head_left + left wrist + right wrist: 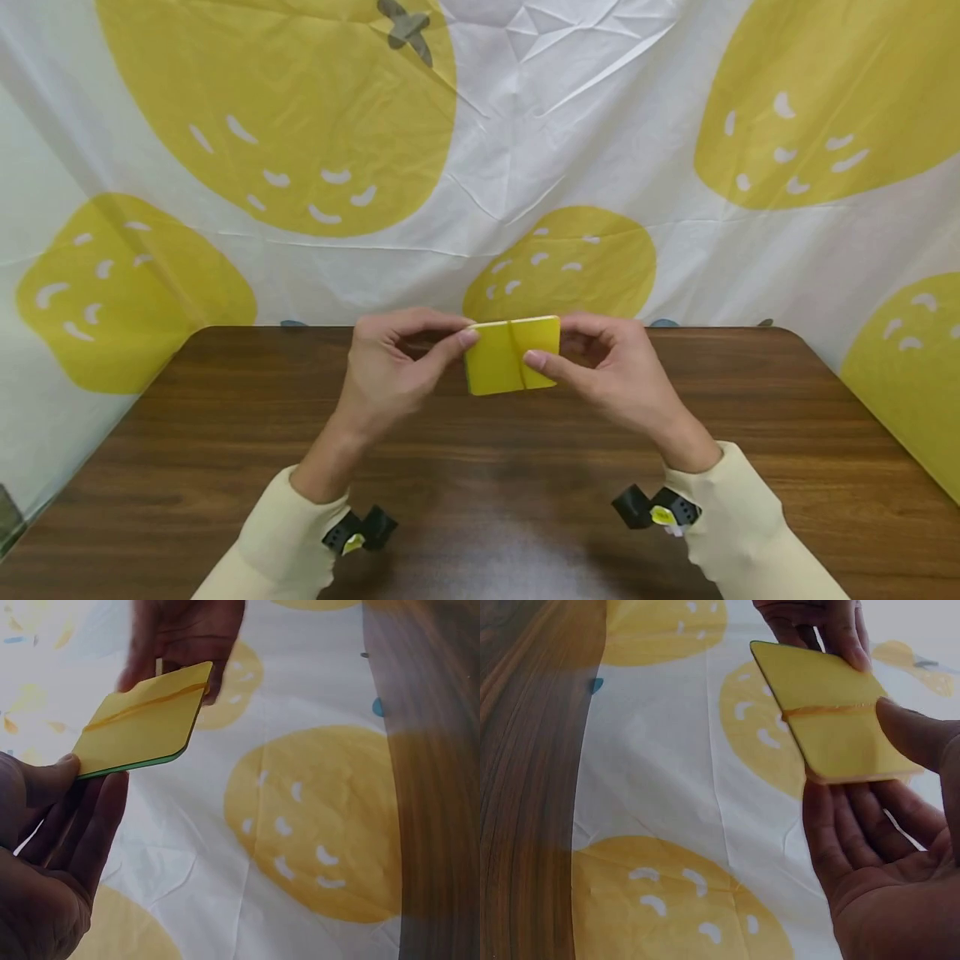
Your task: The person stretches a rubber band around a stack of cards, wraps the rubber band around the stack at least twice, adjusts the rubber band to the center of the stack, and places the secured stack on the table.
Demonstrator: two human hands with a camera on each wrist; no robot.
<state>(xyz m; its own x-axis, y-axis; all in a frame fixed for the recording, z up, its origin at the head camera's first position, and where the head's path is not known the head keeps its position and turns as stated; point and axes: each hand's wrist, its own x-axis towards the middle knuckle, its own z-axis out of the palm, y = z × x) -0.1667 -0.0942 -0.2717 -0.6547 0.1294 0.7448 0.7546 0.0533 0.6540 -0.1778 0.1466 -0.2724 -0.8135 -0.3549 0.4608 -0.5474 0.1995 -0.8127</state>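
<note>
A small yellow notebook [493,360], thin and with rounded corners, is held up above the table in the head view. An orange-yellow elastic band [516,350] runs across its cover. My left hand [393,367] pinches the notebook's left end, thumb on the front and fingers behind. At the other end my right hand [618,367] grips it, its thumb lying flat on the cover near the band. A green edge shows along the notebook [142,739] in the left wrist view. From the right wrist view, my right fingers support the back of the notebook [840,742].
The brown wooden table [480,467] spreads beneath both forearms. Behind it hangs a white cloth [525,158] printed with large yellow fruit shapes. Black wrist cameras [360,531] sit at the cream sleeves [277,533].
</note>
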